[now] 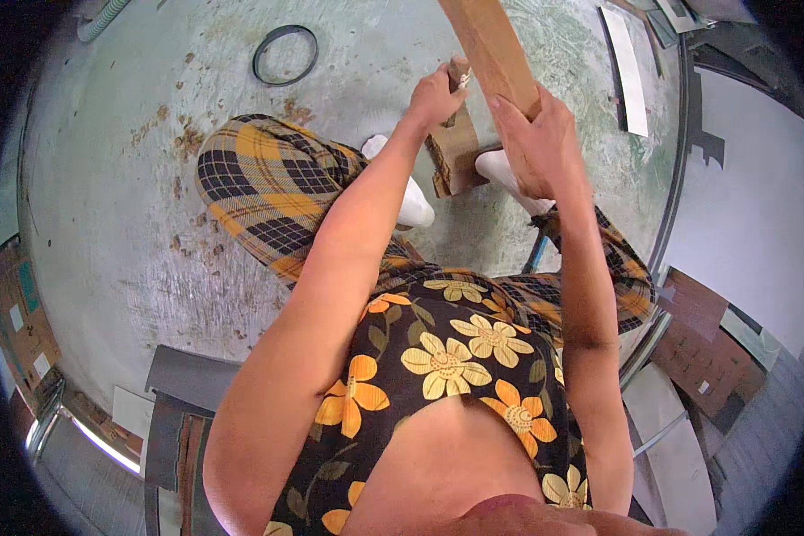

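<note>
My right hand [545, 147] is closed round the near end of a long, flat brown strip [491, 45], which runs up and away past the top edge; I cannot tell whether it is wood or cardboard. Left of it, my left hand [434, 98] is closed at a short brown piece with a pale, torn-looking spot [460, 70], partly hidden by the fingers. Below both hands, a brown cardboard-like piece [458, 159] with a ragged left edge sits between my white-socked feet. Whether it joins the piece in my left hand is unclear.
A black ring [285, 55] lies on the stained, pale green floor [152, 161]. White strips [625, 71] lie at the far right. Flattened brown cardboard [715, 344] is at the right, more cardboard [20, 308] at the left. A grey panel [192, 380] stands behind me on the left.
</note>
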Tool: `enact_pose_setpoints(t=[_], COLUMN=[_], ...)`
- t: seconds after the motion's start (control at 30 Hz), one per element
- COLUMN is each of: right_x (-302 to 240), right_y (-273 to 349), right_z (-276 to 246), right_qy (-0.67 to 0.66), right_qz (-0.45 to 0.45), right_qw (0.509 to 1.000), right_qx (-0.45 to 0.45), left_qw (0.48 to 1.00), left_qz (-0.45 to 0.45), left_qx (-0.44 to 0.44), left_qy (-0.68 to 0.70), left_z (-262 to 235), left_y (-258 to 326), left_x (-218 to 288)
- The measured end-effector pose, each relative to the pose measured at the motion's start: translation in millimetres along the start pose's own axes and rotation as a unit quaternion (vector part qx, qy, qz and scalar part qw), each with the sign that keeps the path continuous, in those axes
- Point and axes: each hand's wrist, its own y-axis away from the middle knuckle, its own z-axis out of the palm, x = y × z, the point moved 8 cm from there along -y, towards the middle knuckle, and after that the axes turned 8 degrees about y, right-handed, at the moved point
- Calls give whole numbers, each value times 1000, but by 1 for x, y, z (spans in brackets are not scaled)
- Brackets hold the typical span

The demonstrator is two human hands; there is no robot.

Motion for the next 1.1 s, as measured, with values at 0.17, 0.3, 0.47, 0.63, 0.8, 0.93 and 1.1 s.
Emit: enact_pose_setpoints(t=[0.17,0.3,0.47,0.63,0.8,0.93,1.1], right_x=[47,40,31,38,35,-4,0], right_y=[-9,-6,18,24,26,30,25], right_z=[38,31,11,5,-6,-30,-8], right_qy=[50,22,-47,-50,-51,-59,-158], right_qz=[27,42,53,29,40,-22,-64], right_qw=[998,996,997,998,998,996,979], right_qx=[-27,-71,-13,11,20,60,115], left_qw=[999,1000,998,998,999,999,998], left_qz=[-37,21,-10,-3,-9,-4,-10], left_qx=[-20,-15,-13,-12,-14,-6,-3], left_qy=[-32,-17,-53,-61,-47,-36,-64], left_z=[11,5,-3,1,-2,-7,0], left_y=[1,-2,-3,1,6,7,5], left_x=[-2,15,11,3,4,2,2])
